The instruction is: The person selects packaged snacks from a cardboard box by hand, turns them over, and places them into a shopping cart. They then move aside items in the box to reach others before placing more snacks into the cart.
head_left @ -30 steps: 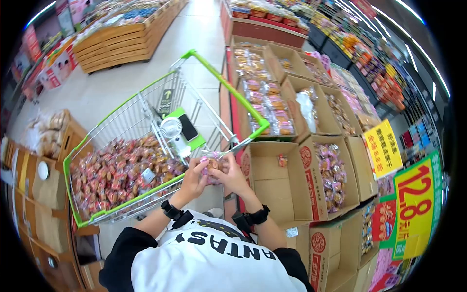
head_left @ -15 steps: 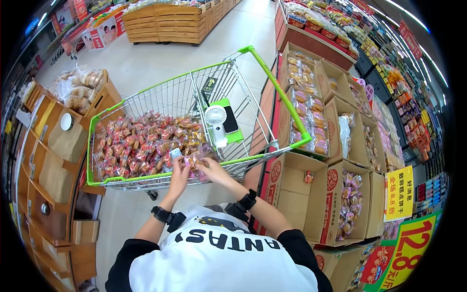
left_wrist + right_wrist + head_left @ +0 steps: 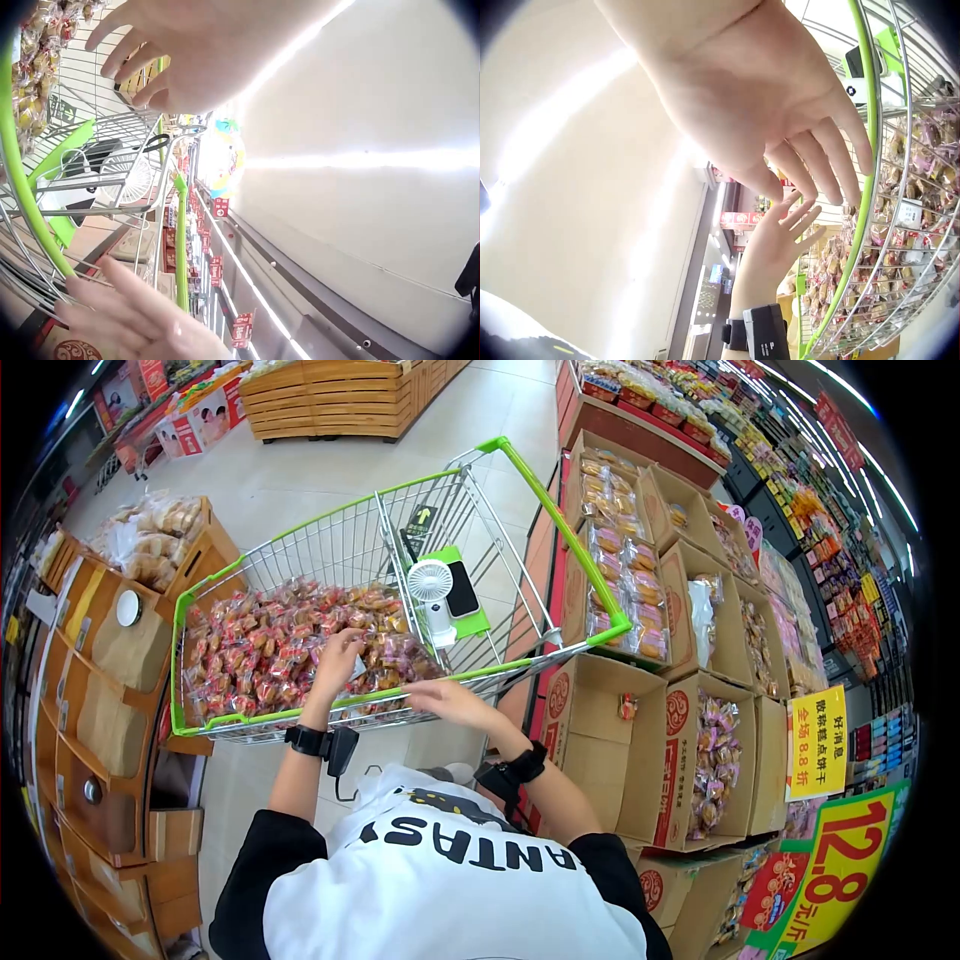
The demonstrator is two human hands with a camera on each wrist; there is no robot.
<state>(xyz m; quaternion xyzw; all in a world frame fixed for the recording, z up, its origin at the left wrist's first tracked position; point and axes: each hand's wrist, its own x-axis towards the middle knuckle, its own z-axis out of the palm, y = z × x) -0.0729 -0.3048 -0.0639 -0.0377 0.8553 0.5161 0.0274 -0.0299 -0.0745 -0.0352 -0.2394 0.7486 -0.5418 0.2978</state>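
Note:
A shopping cart (image 3: 216,717) with a green rim stands in front of me, its near end heaped with small wrapped pastries (image 3: 290,630). My left hand (image 3: 338,660) is over the heap, just inside the near rim, and holds nothing. The fingers of that hand (image 3: 187,60) are loosely bent in the left wrist view. Farther right, my right hand (image 3: 452,702) hovers at the near rim, palm bare and fingers extended (image 3: 765,112). A small white packet (image 3: 909,214) lies among the pastries.
A white fan (image 3: 431,582) and a dark phone (image 3: 461,590) sit on the cart's green seat panel (image 3: 470,624). Cardboard boxes of packaged pastries line the right side; one box (image 3: 612,760) holds a lone packet (image 3: 627,706). Wooden bread shelves (image 3: 110,730) stand left.
A second ago both hands held a wrapped pastry near the cart's right part. They moved left over the heap, then came apart, and the pastry is out of them. The view swung left.

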